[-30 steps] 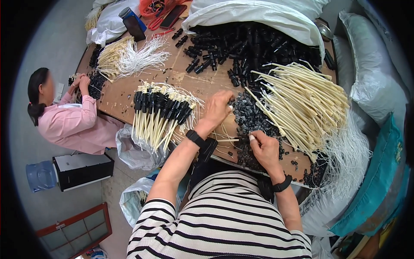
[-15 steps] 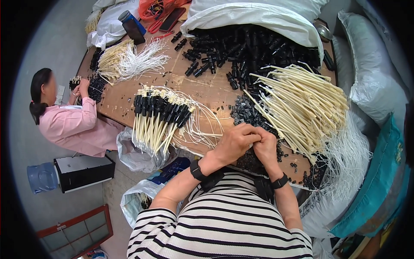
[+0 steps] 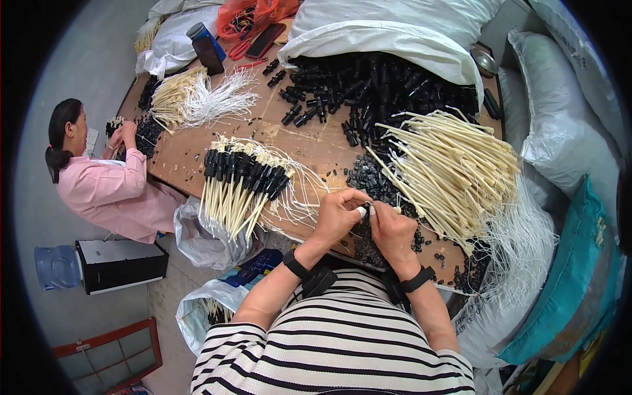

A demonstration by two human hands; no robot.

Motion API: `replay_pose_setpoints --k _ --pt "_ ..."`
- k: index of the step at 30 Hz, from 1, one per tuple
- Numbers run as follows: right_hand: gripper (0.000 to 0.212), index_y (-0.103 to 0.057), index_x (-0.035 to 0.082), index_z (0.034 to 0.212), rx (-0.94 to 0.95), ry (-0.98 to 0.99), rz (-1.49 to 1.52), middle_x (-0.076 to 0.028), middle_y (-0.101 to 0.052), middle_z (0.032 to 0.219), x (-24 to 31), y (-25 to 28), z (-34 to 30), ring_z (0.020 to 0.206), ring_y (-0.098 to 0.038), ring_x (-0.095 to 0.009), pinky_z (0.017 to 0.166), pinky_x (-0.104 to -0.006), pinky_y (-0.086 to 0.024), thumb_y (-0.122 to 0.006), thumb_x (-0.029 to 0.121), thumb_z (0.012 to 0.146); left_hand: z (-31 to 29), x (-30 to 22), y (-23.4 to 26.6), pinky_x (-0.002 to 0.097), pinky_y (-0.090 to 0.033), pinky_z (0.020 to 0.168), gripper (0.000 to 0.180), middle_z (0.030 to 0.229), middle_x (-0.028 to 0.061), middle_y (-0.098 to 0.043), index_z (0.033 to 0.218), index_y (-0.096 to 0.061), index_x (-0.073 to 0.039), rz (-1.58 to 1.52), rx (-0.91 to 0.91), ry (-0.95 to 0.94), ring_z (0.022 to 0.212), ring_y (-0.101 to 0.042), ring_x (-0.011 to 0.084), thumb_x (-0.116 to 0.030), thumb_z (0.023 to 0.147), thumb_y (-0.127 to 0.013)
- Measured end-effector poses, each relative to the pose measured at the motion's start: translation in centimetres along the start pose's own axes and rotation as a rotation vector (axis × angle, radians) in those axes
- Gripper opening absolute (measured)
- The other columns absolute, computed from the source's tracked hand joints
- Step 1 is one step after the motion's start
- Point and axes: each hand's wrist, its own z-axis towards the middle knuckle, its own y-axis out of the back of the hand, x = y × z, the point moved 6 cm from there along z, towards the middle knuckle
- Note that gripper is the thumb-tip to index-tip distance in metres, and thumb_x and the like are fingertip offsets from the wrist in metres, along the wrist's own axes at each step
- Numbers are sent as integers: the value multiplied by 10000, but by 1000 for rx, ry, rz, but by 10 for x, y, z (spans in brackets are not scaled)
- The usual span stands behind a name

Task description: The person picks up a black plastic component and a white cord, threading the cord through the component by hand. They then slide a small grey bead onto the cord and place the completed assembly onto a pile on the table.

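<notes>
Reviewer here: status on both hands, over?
Left hand and right hand close together, pinching a small dark piece, partly hidden. Loose black bits crowd just beyond. Cream stick bundle to the right.

- At your left: a red-framed, paned panel (image 3: 108,357)
- Ahead of you: a phone (image 3: 266,41) (dark-screened), a red bag (image 3: 278,9)
- At your right: a teal sack (image 3: 566,270)

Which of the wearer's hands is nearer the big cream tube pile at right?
Right. The right hand is just left of the cream tube pile; the left hand is farther left.
</notes>
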Motion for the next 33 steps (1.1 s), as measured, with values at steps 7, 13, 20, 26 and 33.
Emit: replay_pose_setpoints --k 7,13,20,26,33 --pt "144 -654 53 993 80 -333 637 28 -557 618 -15 5 -1 457 -489 -112 432 -250 -361 -647 67 850 2 -13 13 267 -516 674 192 916 79 -668 850 -707 -23 291 -120 -362 738 -651 176 23 667 -669" --pt "174 -655 -14 1043 164 -820 1668 66 -581 748 -29 -1 -9 524 -356 17 474 -164 -257 -579 -13 887 -10 -37 -13 369 -526 735 356 951 144 -678 1027 -674 -72 494 168 -573 799 -660 308 -45 672 -665" --pt "286 -689 67 1092 260 -382 734 -51 -656 697 -27 11 -11 489 -492 -105 468 -240 -383 -618 23 818 -3 -10 -5 418 -511 699 285 826 199 -662 984 -666 -15 522 281 -241 789 -644 373 -100 714 -627" --pt "210 -703 111 1004 153 -130 279 -116 -656 688 -14 10 -6 559 -633 -276 493 -358 -478 -688 79 797 -5 -14 -11 459 -501 689 279 786 247 -642 950 -676 -3 686 186 -265 780 -635 411 -120 703 -625" --pt "201 -712 67 1006 219 12 103 -117 -684 749 -6 9 -12 567 -648 -248 524 -321 -503 -711 81 806 2 -10 5 470 -497 667 207 741 206 -642 864 -689 -31 589 185 -131 744 -638 392 -131 694 -626"
